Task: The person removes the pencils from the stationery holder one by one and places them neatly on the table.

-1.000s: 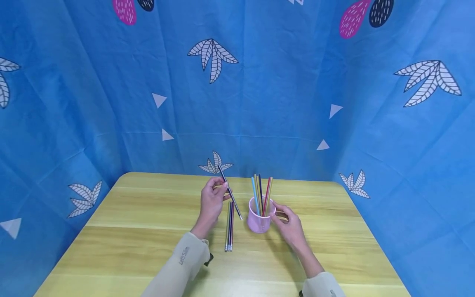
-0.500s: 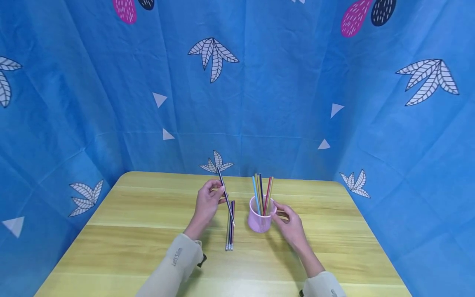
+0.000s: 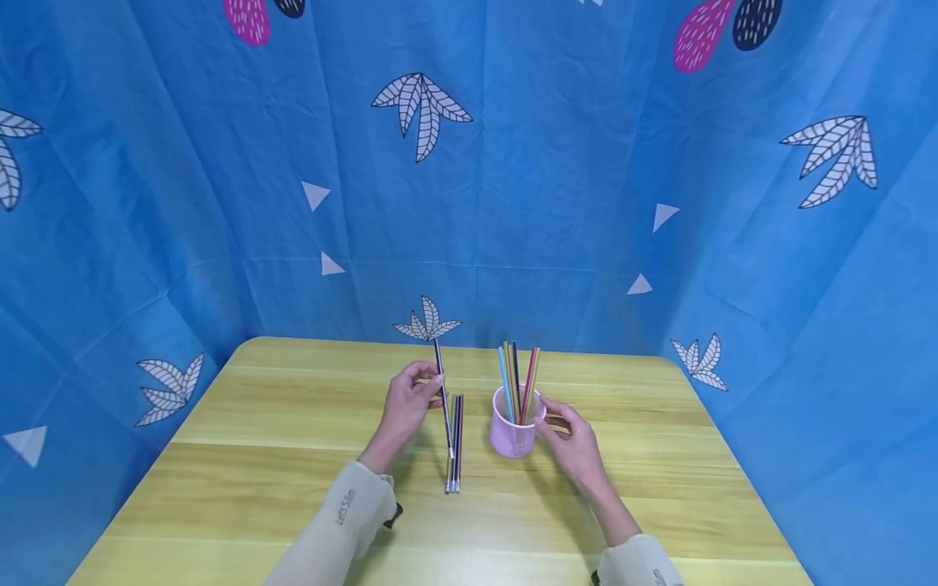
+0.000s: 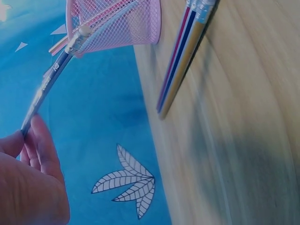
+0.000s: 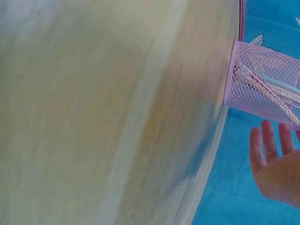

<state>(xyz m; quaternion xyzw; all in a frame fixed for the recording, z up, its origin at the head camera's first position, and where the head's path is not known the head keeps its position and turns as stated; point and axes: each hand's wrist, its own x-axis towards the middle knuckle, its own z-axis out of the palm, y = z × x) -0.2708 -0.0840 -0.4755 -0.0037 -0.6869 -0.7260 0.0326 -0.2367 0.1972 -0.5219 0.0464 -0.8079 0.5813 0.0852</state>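
Note:
My left hand (image 3: pixel 407 400) pinches a dark pencil (image 3: pixel 445 419) near its upper part, between thumb and fingers. In the left wrist view the pencil's eraser end (image 4: pixel 83 32) points away from the hand, and "HB" shows on the barrel. Below it, three pencils (image 3: pixel 455 468) lie side by side on the table, eraser ends towards me. To their right stands a pink mesh pen cup (image 3: pixel 510 442) with several coloured pencils (image 3: pixel 516 382) upright in it. My right hand (image 3: pixel 573 446) holds the cup's rim at its right side with thumb and forefinger; the other fingers (image 5: pixel 269 140) stretch out beside it.
The wooden table (image 3: pixel 293 464) has rounded far corners. A blue patterned cloth (image 3: pixel 476 203) hangs behind it and along both sides. Shadows of the arms fall on the tabletop.
My left hand has moved slightly left and towards me, and the pencil has swung from slanting right to nearly upright, its eraser end now over the lying pencils. The right hand stays at the cup.

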